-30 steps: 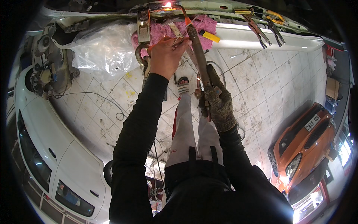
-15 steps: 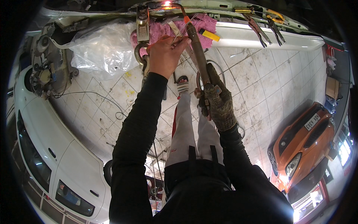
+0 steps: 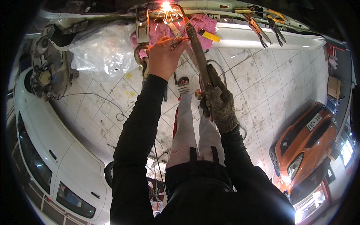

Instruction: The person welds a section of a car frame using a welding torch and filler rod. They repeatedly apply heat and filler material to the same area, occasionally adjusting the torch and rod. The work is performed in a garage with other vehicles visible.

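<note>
My right hand (image 3: 221, 103), in a knitted work glove, is wrapped round the handle of a gas welding torch (image 3: 197, 50). The torch's bent tip reaches the car body edge (image 3: 202, 6) at the top, where a bright glow (image 3: 166, 6) throws orange sparks. My bare left hand (image 3: 163, 58) is closed in a pinch on a thin wire rod (image 3: 183, 30), left of the torch. Just beyond that hand, a metal clamp (image 3: 142, 30) grips the edge. A pink cloth (image 3: 207, 23) lies behind the torch, with a yellow-and-black stick-like object (image 3: 211, 36) on it.
Locking pliers (image 3: 257, 29) and a second pair (image 3: 277, 30) hang from the edge, above a long white panel (image 3: 270, 39). Clear plastic sheeting (image 3: 105, 48) is at left. A hose (image 3: 221, 69) loops near the torch. White (image 3: 71, 150) and orange (image 3: 309, 142) cars flank me.
The small glow at the torch tip has burst into a shower of sparks. The torch and my right hand have shifted very slightly; my left hand keeps nearly the same place.
</note>
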Demonstrator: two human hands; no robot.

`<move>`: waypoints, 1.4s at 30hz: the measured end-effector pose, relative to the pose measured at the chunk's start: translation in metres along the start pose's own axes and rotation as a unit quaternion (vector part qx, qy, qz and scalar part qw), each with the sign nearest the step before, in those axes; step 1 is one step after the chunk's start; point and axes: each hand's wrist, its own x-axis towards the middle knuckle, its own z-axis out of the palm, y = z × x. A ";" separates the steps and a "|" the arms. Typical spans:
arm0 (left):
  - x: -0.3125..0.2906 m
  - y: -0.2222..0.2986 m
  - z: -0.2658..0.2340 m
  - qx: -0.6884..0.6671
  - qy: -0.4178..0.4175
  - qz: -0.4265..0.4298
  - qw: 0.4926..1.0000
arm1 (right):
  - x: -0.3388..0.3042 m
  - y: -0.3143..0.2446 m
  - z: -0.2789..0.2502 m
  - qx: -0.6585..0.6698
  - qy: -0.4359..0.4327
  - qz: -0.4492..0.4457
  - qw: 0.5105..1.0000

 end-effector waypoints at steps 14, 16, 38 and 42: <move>-0.001 0.000 -0.001 0.004 0.009 0.018 1.000 | 0.002 0.014 -0.002 0.024 -0.014 -0.017 0.999; 0.000 0.001 -0.001 -0.026 0.004 -0.005 1.000 | 0.000 0.006 -0.002 0.003 -0.015 -0.007 1.000; 0.001 -0.006 0.003 -0.059 0.007 -0.013 0.998 | 0.000 -0.002 -0.001 0.003 -0.014 -0.013 1.000; 0.000 -0.004 0.001 -0.058 0.003 -0.009 0.998 | 0.002 -0.001 -0.004 -0.006 -0.023 -0.001 1.000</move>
